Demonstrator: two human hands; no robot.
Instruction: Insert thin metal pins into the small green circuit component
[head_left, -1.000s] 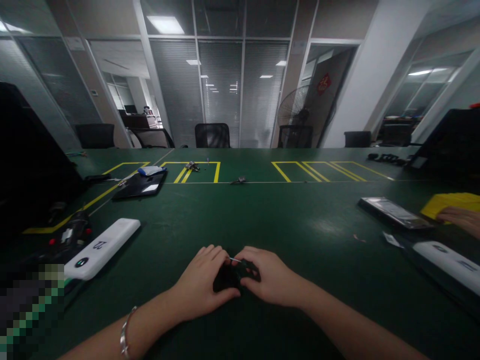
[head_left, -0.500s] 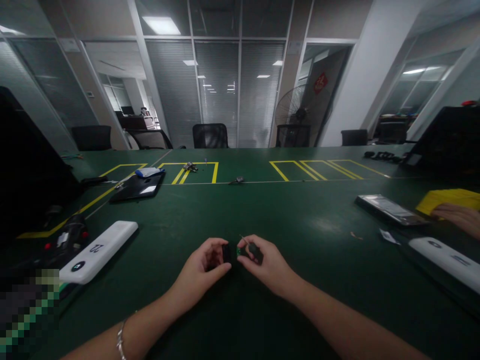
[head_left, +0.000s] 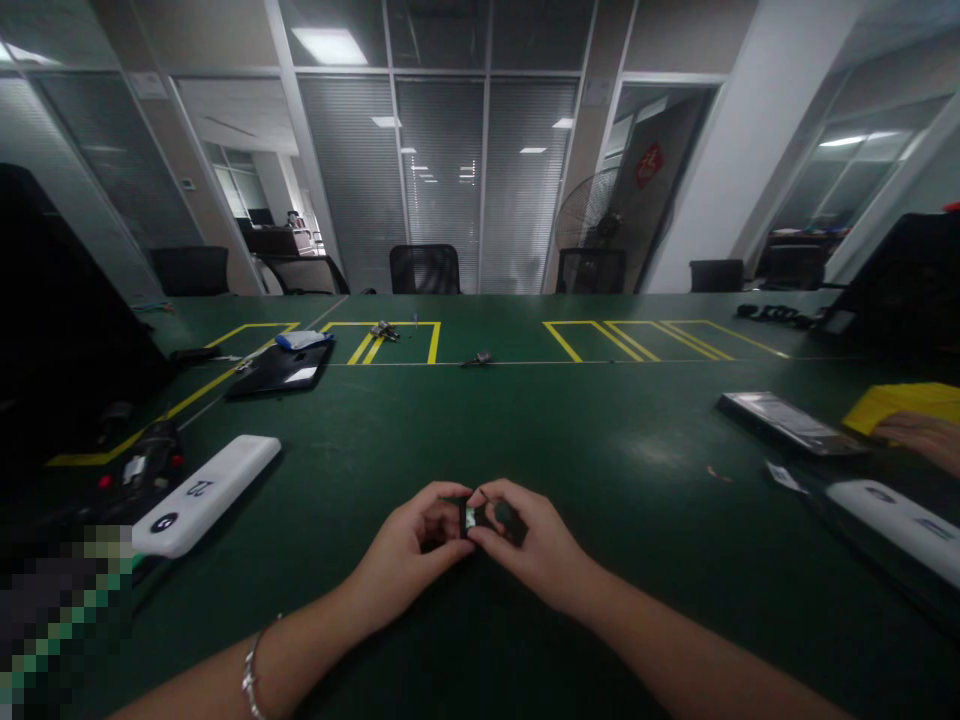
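Observation:
My left hand (head_left: 405,540) is closed, with thumb and fingertips pinching a small black part (head_left: 463,520) by its edges. My right hand (head_left: 540,545) pinches a small green piece (head_left: 471,517), which looks like a circuit board, against the black part. Tucked in the right fingers is a dark, rounded object (head_left: 502,515) with a thin shaft, perhaps a small screwdriver. Both hands meet above the green table (head_left: 480,430), their fingertips touching or nearly so. The fingers hide most of the two small parts, and I cannot tell whether they are joined.
White slabs lie at left (head_left: 210,495) and right (head_left: 892,525). A framed flat device (head_left: 795,422) is at right, near another person's hand (head_left: 922,435) on a yellow object (head_left: 907,403). A black tablet-like panel (head_left: 281,370) and small metal parts (head_left: 385,331) lie farther back.
My hands have come together, bringing the green piece in the right against the black part in the left. The gap between them has closed. The view has shifted slightly.

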